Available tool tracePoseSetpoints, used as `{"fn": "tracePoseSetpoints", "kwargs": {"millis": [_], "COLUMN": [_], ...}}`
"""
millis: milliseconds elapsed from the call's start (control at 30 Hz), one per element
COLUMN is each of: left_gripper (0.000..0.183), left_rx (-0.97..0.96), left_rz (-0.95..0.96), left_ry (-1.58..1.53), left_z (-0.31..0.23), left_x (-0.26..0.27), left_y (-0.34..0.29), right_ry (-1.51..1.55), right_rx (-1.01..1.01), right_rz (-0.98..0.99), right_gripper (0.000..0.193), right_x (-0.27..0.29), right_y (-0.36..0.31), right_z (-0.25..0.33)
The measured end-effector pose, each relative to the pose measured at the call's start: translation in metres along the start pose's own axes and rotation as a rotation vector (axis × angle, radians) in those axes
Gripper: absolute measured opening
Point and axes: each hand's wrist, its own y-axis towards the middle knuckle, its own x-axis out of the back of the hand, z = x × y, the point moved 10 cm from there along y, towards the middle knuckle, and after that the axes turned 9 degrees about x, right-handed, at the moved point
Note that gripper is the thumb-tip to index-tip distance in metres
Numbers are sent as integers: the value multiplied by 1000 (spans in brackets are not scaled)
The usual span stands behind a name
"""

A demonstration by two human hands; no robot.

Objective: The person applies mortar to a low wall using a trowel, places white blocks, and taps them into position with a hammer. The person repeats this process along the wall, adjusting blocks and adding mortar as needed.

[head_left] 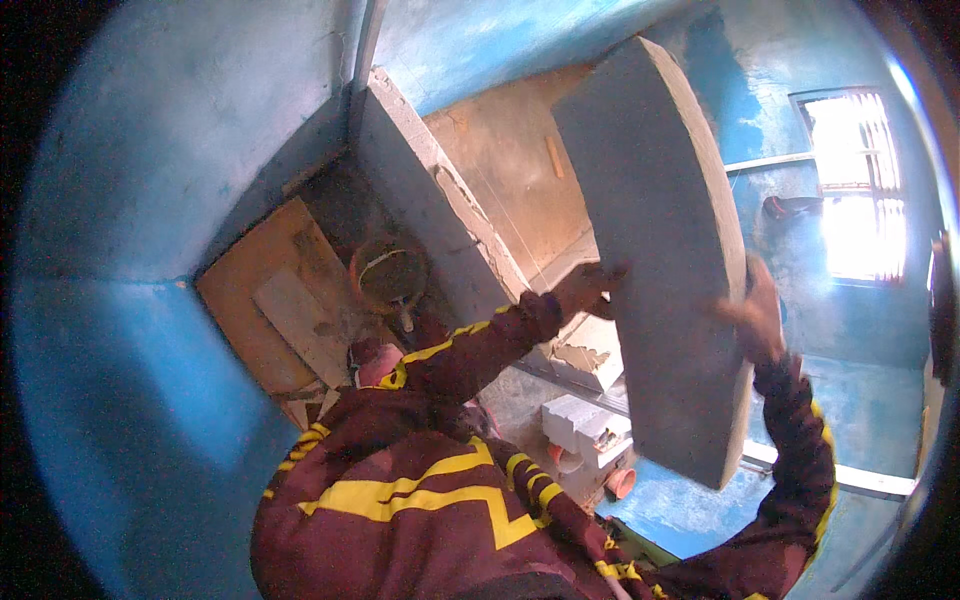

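A large pale grey building block (650, 240), flat-faced and probably lightweight concrete, is held up tilted between my two hands. My left hand (588, 288) grips its left edge, with some fingers hidden behind it. Round the right edge wraps my right hand (755, 315), fingers lying on the broad face. To the left of the block runs a low block wall (430, 190), its top edge rough with whitish mortar (470, 215). The block hangs in the air to the right of that wall.
A bucket (388, 278) stands on the floor left of the wall, beside boards (285, 310). White broken blocks (585, 428) and a small orange pot-like object (621, 484) lie below the held block. Blue walls (120, 360) enclose the room; a barred window (855, 185) is at right.
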Motion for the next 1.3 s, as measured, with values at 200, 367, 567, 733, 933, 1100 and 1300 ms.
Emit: {"fn": "tracePoseSetpoints", "kwargs": {"millis": [200, 367, 567, 733, 933, 1100, 1300], "left_gripper": [62, 57, 57, 57, 38, 47, 54], "left_rx": [223, 233, 120, 101, 88, 94, 241], "left_rz": [-260, -726, -683, -605, -822, -956, -1107], "left_ry": [-194, -118, -161, -471, -142, 87, 1205], "left_z": [49, 140, 150, 185, 192, 210, 245], "left_x": [160, 281, 290, 288, 297, 313, 326], "left_y": [-35, -112, -45, 10, 42, 70, 126], "right_ry": [78, 178, 147, 85, 0, -44, 81], "right_rx": [81, 135, 227, 140, 149, 108, 119], "right_rz": [42, 157, 196, 212, 210, 199, 146], "right_gripper": [71, 74, 75, 83, 85, 83, 86], "right_x": [-43, -127, -233, -301, -322, -323, -325], "right_y": [132, 199, 229, 217, 211, 211, 199], "right_z": [-30, -65, -96, -124, -125, -128, -143]}}
